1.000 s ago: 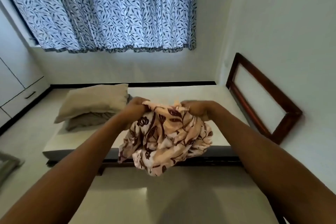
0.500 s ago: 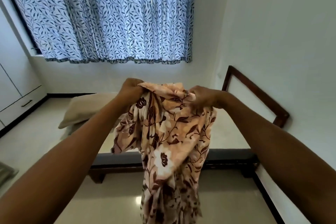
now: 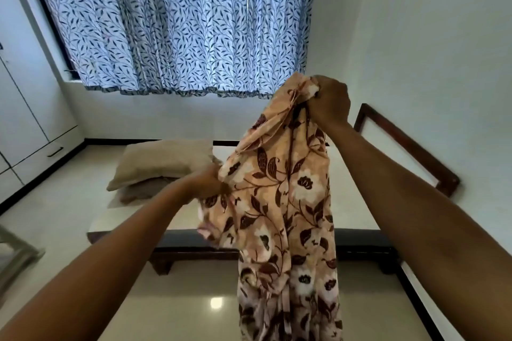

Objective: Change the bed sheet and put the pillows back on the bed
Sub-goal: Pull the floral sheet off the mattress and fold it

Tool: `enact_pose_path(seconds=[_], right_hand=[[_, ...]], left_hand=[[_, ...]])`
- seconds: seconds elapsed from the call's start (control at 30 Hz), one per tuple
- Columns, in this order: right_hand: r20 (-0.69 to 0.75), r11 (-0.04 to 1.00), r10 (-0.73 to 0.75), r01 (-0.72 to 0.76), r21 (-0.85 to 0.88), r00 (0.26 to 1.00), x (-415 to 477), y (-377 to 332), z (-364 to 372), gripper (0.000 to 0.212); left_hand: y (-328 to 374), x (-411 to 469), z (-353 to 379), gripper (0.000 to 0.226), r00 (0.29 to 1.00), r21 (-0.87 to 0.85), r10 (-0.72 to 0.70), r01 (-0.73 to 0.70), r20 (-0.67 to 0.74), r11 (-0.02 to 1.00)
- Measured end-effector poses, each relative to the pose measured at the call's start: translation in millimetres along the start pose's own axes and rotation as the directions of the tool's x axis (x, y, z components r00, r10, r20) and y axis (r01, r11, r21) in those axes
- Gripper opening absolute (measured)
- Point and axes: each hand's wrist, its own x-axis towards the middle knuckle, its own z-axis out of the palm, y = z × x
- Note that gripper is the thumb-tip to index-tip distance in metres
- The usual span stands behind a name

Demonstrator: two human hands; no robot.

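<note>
A peach bed sheet (image 3: 282,202) with brown flowers hangs in front of me, reaching down past the frame's lower edge. My right hand (image 3: 331,101) grips its bunched top, raised high. My left hand (image 3: 207,183) is lower and holds the sheet's left edge, partly hidden by the cloth. Behind the sheet lies a low bed with a bare cream mattress (image 3: 352,202) on a dark wooden frame (image 3: 194,253). Two beige pillows (image 3: 163,163) are stacked at its left end.
A dark wooden headboard (image 3: 407,147) leans on the right wall. A blue leaf-print curtain (image 3: 171,22) covers the window ahead. White wardrobe doors and a drawer (image 3: 41,152) stand at the left. Glossy tile floor (image 3: 177,304) lies between me and the bed.
The sheet went from a bundle held at chest height to hanging open. My right hand rose with its top, and my left hand dropped down along the left edge.
</note>
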Motion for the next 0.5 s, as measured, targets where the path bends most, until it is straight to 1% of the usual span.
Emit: enact_pose_path(seconds=[0.03,0.07,0.1,0.13,0.17,0.2,0.23,0.27,0.3,0.37,0.4,0.43,0.5], right_hand=[[0.002,0.998,0.022,-0.022,0.052,1.0,-0.8,-0.8,3.1,0.014],[0.088,0.998,-0.008,0.003,0.059,0.996,-0.9,4.2,7.0,0.016],[0.254,0.996,-0.085,0.08,0.031,0.964,-0.3,13.3,8.2,0.019],[0.463,0.987,-0.129,0.158,-0.025,0.877,1.4,24.5,6.2,0.021],[0.63,0.967,-0.11,0.228,-0.11,0.769,5.7,37.4,2.7,0.019],[0.701,0.945,-0.034,0.251,-0.209,0.712,10.3,48.4,-2.8,0.018],[0.695,0.938,0.036,0.216,-0.272,0.718,12.2,58.5,-6.9,0.016],[0.647,0.941,0.072,0.163,-0.297,0.759,11.3,67.2,-9.7,0.017],[0.579,0.938,0.081,0.135,-0.32,0.811,10.1,74.9,-7.1,0.019],[0.462,0.926,0.087,0.099,-0.363,0.883,8.0,79.8,2.6,0.024],[0.407,0.922,0.099,0.07,-0.381,0.908,9.6,80.3,6.6,0.026],[0.358,0.925,0.115,0.032,-0.379,0.927,13.0,80.8,7.8,0.027],[0.276,0.945,0.138,-0.044,-0.323,0.951,19.3,82.5,4.4,0.026]], left_hand=[[-4.9,-0.6,-1.5,0.008,1.0,0.048,-0.001,0.002,-0.016,0.999],[-10.0,-1.1,-5.8,0.005,0.999,0.125,-0.014,0.02,-0.051,0.992],[-16.6,-1.5,-13.4,0.004,0.992,0.215,-0.033,0.059,-0.123,0.975],[-22.7,-2.1,-22.6,0.007,0.974,0.284,-0.04,0.104,-0.225,0.953],[-28.8,-2.8,-33.2,0.011,0.941,0.326,-0.027,0.144,-0.338,0.934],[-33.3,-4.3,-43.3,0.017,0.904,0.349,-0.003,0.168,-0.428,0.922],[-33.8,-7.2,-50.5,0.022,0.872,0.366,0.033,0.171,-0.489,0.915],[-30.7,-9.1,-54.3,0.024,0.847,0.376,0.077,0.151,-0.526,0.914],[-23.5,-9.8,-56.1,0.022,0.826,0.398,0.131,0.119,-0.548,0.91],[-4.0,-9.1,-56.2,0.012,0.811,0.425,0.224,0.034,-0.54,0.905],[4.0,-7.9,-56.7,0.008,0.81,0.396,0.249,-0.022,-0.532,0.918],[9.2,-6.7,-58.8,0.007,0.811,0.334,0.256,-0.08,-0.526,0.939],[14.4,-5.7,-62.2,0.011,0.814,0.146,0.231,-0.181,-0.532,0.973]])
